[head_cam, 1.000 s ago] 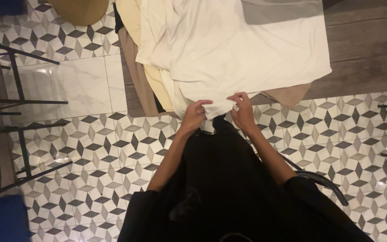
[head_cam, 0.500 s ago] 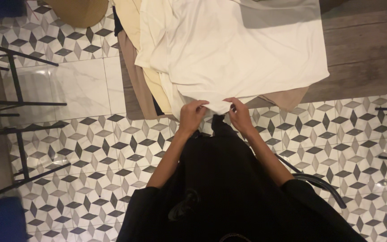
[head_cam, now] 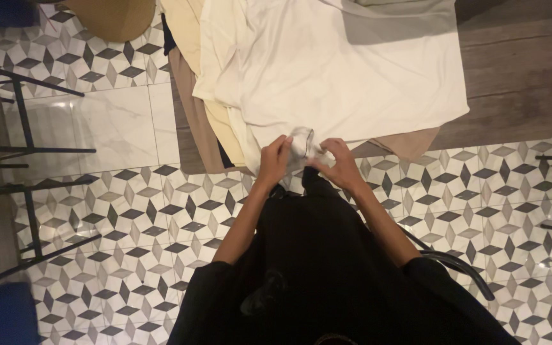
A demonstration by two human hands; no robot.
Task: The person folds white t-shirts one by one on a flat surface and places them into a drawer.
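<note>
- L hand (head_cam: 275,160) & R hand (head_cam: 338,163) both pinched shut on near hem of the cream garment (head_cam: 346,70), at the table edge (head_cam: 512,115).
- Change vs 0.5 s ago: hem was pulled flat betw. the two hands; now it's bunched up into a small raised fold (head_cam: 302,141) betw. the fingertips. Hands closer together, R moved in toward L.
- Garment body hasn't shifted; lies spread away from the grip, across the wooden top, over tan & pale-yellow cloths (head_cam: 190,76) just L of the grip (those hang off the edge).
- Read: work is at the hem only — gathering or turning the edge, not lifting the whole piece. Early stage, I'd judge.
- Below the grip: black sleeves/clothing of the person, patterned tile floor (head_cam: 142,211).
- Dark chair frame (head_cam: 27,147) well L of grip, untouched.
</note>
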